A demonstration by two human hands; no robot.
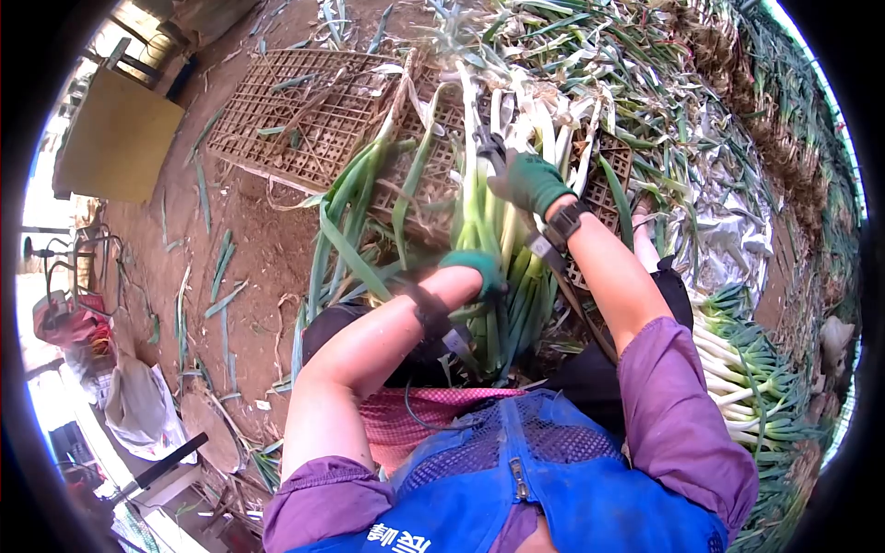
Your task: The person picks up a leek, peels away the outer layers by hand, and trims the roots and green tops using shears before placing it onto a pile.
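Left hand (475,267): green glove, fingers closed round the green leaves of the bunch of green onions (489,230), low on the bunch.
Right hand (530,180): green glove, clamped on the same bunch higher up, at the pale stalks; a dark object (489,147) sticks out above it, and I cannot tell what it is.
Bunch: held upright between the two hands, above the person's lap and in front of the crates.
Wrist straps: two, one black strap on each wrist, the right (564,224) and the left (429,309).
Crates: at least two brown lattice crates. One flat crate (304,111) lies on the dirt with a few stray leaves on it; another (608,184) is mostly buried under loose onions.
Cleaned pile (737,369): white-stalked onions lie side by side at the person's right, too many to count.
Open room: bare dirt ground (258,240) to the left, strewn with leaves; heaped onions close off the far and right sides.
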